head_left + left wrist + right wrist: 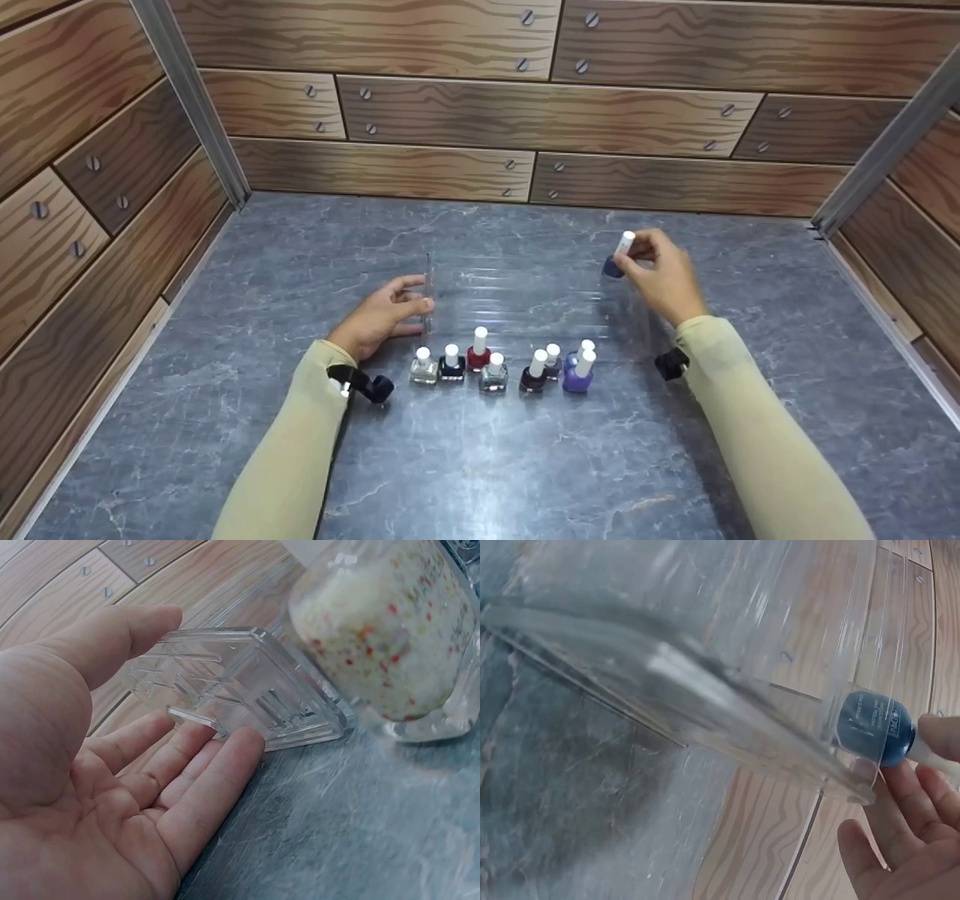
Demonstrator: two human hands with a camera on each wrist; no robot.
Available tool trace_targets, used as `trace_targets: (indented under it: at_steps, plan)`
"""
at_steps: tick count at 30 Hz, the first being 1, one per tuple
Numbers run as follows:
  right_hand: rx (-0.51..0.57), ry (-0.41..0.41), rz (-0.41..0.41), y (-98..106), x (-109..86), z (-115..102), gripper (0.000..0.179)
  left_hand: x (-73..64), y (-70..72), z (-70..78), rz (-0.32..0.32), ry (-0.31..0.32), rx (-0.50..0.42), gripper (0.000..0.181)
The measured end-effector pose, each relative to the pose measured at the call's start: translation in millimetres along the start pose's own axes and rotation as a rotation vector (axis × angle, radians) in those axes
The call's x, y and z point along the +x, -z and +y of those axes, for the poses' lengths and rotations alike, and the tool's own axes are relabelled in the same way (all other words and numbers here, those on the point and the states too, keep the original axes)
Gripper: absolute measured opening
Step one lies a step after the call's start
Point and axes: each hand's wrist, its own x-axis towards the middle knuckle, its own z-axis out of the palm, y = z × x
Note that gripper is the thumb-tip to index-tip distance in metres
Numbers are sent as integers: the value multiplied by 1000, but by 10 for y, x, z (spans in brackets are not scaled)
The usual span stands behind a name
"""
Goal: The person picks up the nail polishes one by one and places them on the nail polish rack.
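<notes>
My left hand (pixel 386 311) holds the left end panel of a clear plastic display rack (pixel 255 682), thumb over its top edge and fingertips against its outer face. My right hand (pixel 664 274) pinches the white cap of a dark blue nail polish bottle (pixel 871 726) over the rack's far right corner. In the right wrist view the bottle overlaps the transparent plastic; whether it touches a shelf I cannot tell. Several nail polish bottles stand before the rack, among them a speckled one (pixel 424 370), a red one (pixel 478 360), a silver glittery one (pixel 493 379) and a purple one (pixel 578 379).
The grey marbled tabletop (pixel 480 465) lies under everything. Wood-patterned walls (pixel 480 112) close it in at the back and both sides. Dark wrist cameras (pixel 373 388) sit on both sleeves, the left one near the speckled bottle.
</notes>
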Motion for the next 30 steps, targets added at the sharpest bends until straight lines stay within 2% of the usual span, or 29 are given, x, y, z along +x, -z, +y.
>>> trace_targets:
  at_steps: [8,12,16,22,30]
  plan:
    - [104,45,171,147,-230,-107,29,-3,-2,-9,6,9,1,71]
    - [150,89,216,189,-399,-166,25,-9,2,1,6,6,-4,74]
    - [137,126,188,233,-513,-231,22,-10,2,8,10,6,-2,73]
    - [117,152,125,294,-559,-313,18,2,-4,8,7,10,-2,73]
    - [43,169,46,266,-592,-285,16,-1,-5,11,6,14,2,71]
